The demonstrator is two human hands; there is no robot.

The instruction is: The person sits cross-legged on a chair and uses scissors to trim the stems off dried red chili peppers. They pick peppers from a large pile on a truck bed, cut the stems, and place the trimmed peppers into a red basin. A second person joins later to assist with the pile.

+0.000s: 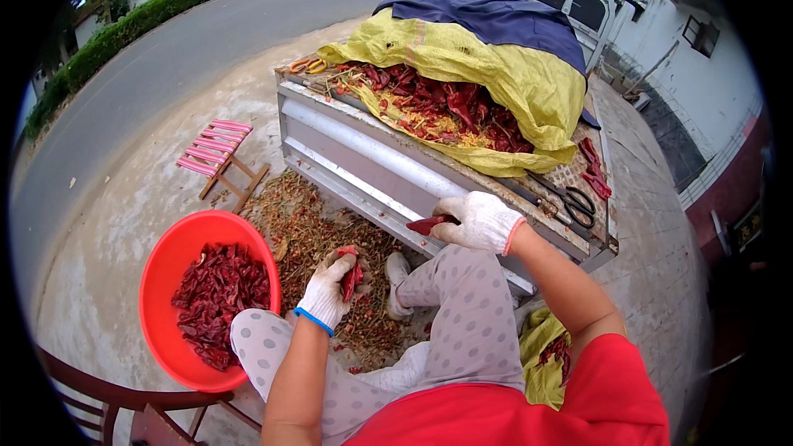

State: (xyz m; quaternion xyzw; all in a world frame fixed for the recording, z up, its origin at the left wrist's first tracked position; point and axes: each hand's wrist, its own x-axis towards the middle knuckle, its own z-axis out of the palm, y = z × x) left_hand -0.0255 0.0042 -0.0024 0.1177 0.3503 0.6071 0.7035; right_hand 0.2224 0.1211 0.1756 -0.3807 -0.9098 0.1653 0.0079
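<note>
White knit gloves cover both hands. My left hand (pixel 325 287), with a blue cuff, is closed round a dried red chili pepper (pixel 352 273) above the littered ground. My right hand (pixel 477 224) is closed on another dried red chili (pixel 430 224), its tip pointing left, beside the truck bed's lowered edge. To the left stands a red plastic basin (pixel 153 307) holding a heap of dark red chilies (pixel 221 304). A large yellow woven sack (pixel 462 54) lies open on the truck bed, with many more dried chilies (pixel 462 103) and loose seeds in its mouth.
Black-handled scissors (pixel 576 205) and a few chilies (pixel 593 169) lie on the bed's right end; orange-handled scissors (pixel 307 65) at its left. A pink-striped folding stool (pixel 216 149) stands behind the basin. Stems and scraps (pixel 301 235) cover the ground; another yellow sack (pixel 541 367) lies lower right.
</note>
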